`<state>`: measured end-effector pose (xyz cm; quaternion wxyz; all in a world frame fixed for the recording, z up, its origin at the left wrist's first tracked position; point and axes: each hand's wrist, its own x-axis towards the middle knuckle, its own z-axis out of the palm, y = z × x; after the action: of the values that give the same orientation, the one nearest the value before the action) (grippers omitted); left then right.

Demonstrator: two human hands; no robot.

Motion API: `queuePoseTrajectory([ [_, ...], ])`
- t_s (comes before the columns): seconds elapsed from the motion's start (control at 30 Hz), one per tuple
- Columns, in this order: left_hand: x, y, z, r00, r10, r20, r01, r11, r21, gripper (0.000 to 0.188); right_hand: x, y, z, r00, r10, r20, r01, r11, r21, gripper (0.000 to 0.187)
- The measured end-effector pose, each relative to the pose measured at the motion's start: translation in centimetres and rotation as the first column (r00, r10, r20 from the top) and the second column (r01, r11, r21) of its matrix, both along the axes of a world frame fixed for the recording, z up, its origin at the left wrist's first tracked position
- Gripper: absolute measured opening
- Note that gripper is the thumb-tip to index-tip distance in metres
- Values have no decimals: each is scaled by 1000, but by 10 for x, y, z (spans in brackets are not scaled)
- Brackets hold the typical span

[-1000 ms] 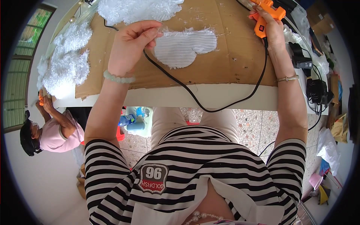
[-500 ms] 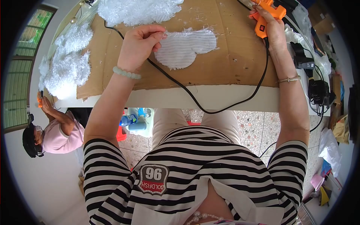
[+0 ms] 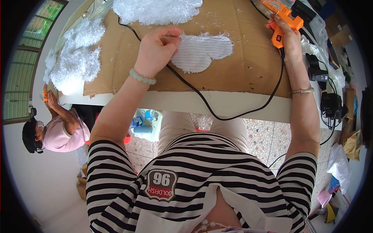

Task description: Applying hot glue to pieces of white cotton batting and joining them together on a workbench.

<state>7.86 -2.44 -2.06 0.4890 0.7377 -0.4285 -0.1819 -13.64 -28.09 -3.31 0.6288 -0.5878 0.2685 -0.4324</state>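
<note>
The left hand (image 3: 155, 50) pinches the white ribbed fabric piece's (image 3: 202, 52) fuzzy edge on open cardboard (image 3: 241, 62); the right hand (image 3: 289, 39) grips an orange glue gun (image 3: 280, 21).

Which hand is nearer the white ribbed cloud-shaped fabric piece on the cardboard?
Left. The left hand pinches the white ribbed cloud-shaped fabric piece at its left edge; the right hand is off to its right, gripping the orange glue gun.

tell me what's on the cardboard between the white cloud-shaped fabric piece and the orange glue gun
In the head view, only bare brown cardboard with a few white fibre scraps lies between the fabric piece and the glue gun held in the right hand.
</note>
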Motion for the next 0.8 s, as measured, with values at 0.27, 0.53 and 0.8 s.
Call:
queuePoseTrajectory([
  [0.27,-2,-1,-9,954,21,298,10,995,-102,20,-1,-7,-4,1000,1,6,-1,1000,-2,27],
  [0.53,2,-4,-9,928,-29,372,54,997,-56,17,-1,-9,-8,1000,15,9,-15,1000,-2,28],
  [0.8,3,-7,-7,926,-17,376,43,997,-59,15,-2,3,0,1000,25,-13,-26,994,-106,28],
])
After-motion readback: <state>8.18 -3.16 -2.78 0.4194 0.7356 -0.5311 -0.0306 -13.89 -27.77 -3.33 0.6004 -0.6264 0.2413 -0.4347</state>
